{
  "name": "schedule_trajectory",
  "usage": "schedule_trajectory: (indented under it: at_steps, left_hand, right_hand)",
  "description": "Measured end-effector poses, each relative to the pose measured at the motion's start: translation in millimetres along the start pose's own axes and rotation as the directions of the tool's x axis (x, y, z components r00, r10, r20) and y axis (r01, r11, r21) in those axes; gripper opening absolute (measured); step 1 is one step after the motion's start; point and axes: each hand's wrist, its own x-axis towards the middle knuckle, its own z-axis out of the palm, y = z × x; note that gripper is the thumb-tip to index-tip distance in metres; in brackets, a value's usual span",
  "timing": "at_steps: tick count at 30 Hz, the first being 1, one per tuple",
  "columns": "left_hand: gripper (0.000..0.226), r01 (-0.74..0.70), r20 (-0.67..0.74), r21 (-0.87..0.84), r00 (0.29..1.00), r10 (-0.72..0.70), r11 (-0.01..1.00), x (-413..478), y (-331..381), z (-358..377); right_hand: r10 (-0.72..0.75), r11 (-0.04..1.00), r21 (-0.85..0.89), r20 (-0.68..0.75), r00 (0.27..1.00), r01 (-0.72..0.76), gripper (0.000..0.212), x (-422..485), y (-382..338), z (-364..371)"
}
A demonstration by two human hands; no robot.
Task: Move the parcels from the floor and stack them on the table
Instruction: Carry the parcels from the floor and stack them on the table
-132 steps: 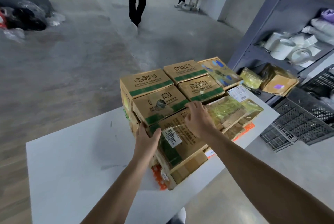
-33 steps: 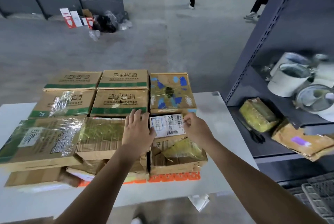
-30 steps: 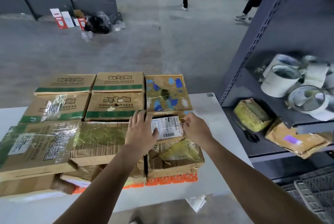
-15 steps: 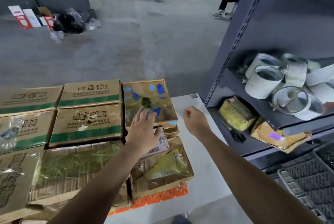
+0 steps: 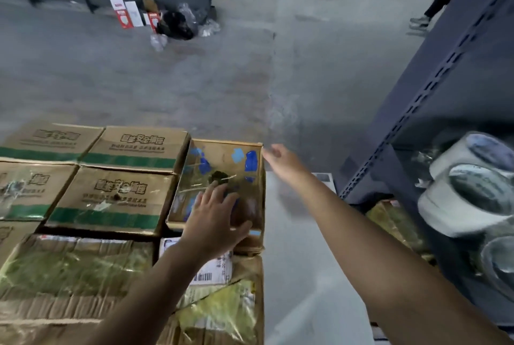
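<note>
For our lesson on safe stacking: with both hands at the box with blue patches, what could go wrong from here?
The box with blue patches lies along the stack's right side, by bare table; a push from the left hand or right hand might slide it off. The crumpled parcel in front looks dented, so anything stacked on it may tilt.

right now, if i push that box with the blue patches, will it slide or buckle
Probably slides as one stiff piece: the box has straight edges. Its glossy top may feel slippery under the left hand. Low and wide, it seems unlikely to tip.
</note>
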Motion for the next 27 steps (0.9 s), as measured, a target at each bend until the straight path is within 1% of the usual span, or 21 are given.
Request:
schedule_trajectory:
  at_steps: [1,2,4,6,7,10,14,18,24,27]
  left_hand:
    - [0.076,-0.019,-0.004,0.025,1.0,0.019,1.0,1,0,2]
    - [0.083,-0.045,0.003,0.052,0.999,0.045,0.998,1,1,3]
    - [0.092,-0.098,0.058,0.11,0.994,0.092,0.989,3,-2,6]
    - [0.085,-0.131,0.088,0.151,0.989,0.119,0.98,4,-6,8]
    - [0.08,-0.142,0.078,0.149,0.988,0.131,0.979,4,-7,9]
    - [0.074,-0.135,0.069,0.118,0.989,0.127,0.984,4,-7,8]
    - [0.074,-0.128,0.093,0.142,0.989,0.116,0.982,6,-5,10]
    - [0.073,-0.147,0.063,0.134,0.988,0.139,0.98,10,-6,11]
    - [0.071,-0.158,0.037,0.114,0.987,0.155,0.981,11,-6,12]
    - [0.07,-0.156,0.033,0.098,0.988,0.153,0.983,9,-4,10]
  right_hand:
    - [0.0,1.0,0.012,0.032,0.999,0.0,0.05,7,-1,2]
    - [-0.003,1.0,0.029,0.062,0.998,0.001,0.056,15,-1,4]
    - [-0.006,0.999,0.039,0.118,0.993,0.002,0.053,24,-2,8]
    - [0.011,1.0,0.026,0.163,0.987,-0.016,0.05,31,-1,12]
    - [0.019,0.999,0.035,0.171,0.985,-0.025,0.048,33,0,14]
    - [0.0,0.998,0.068,0.128,0.992,-0.008,0.047,44,6,20]
    - [-0.053,0.999,0.006,0.064,0.997,0.053,0.038,51,3,18]
    - [-0.089,0.996,-0.02,0.022,0.996,0.089,0.037,50,1,17]
    - [-0.051,0.999,-0.013,0.017,0.999,0.051,0.03,45,-1,19]
    - [-0.036,0.999,0.021,-0.019,0.999,0.037,0.037,42,-3,23]
